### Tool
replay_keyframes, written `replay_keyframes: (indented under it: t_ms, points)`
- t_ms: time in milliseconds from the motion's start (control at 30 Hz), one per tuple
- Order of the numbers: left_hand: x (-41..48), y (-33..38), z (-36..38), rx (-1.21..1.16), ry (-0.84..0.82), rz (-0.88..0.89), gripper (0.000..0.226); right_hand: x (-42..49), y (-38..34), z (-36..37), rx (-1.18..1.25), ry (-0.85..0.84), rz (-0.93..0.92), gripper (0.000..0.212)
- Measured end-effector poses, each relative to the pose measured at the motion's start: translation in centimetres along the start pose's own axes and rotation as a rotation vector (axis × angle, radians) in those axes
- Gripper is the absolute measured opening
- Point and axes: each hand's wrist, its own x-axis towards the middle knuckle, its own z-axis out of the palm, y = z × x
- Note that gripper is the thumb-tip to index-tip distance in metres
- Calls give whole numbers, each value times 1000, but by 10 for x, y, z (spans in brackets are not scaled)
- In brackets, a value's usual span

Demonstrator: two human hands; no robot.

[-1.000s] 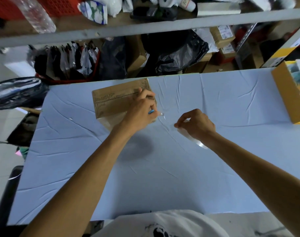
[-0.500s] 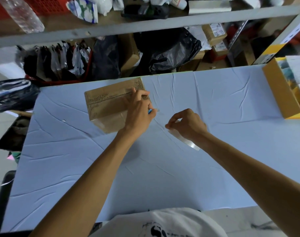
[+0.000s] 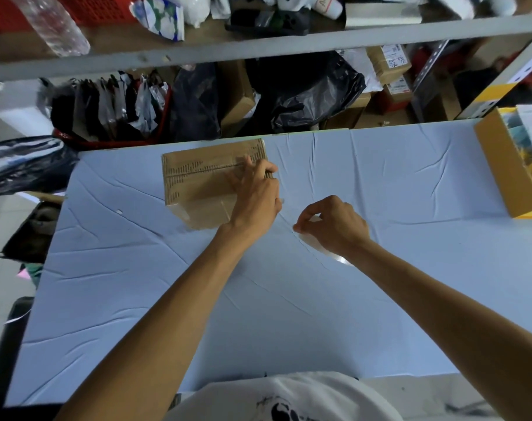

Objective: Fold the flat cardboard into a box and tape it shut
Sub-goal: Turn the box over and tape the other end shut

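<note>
Hardly anything has shifted: the left grip [image 3: 255, 199] stays curled over the right end of the cardboard box [image 3: 201, 180], and I cannot tell what it holds. The box sits by the counter's [image 3: 380, 165] far edge, long axis along it, its print unreadable. The right grip [image 3: 334, 223], just beside it, pinches a clear tape strip [image 3: 339, 259].

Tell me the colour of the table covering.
Pale blue table covering, seen in the head view.
</note>
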Motion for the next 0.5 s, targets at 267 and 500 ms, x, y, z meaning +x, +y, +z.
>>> replay_keyframes:
  t_ms: [267, 500]
  points:
    - [0, -16, -14, 26, -85, 157, 20, 14, 10, -1, 195, -17, 113, 16]
    - [0, -27, -11, -51, -104, 175, 14, 15, 31, -29, 57, 56, 46, 20]
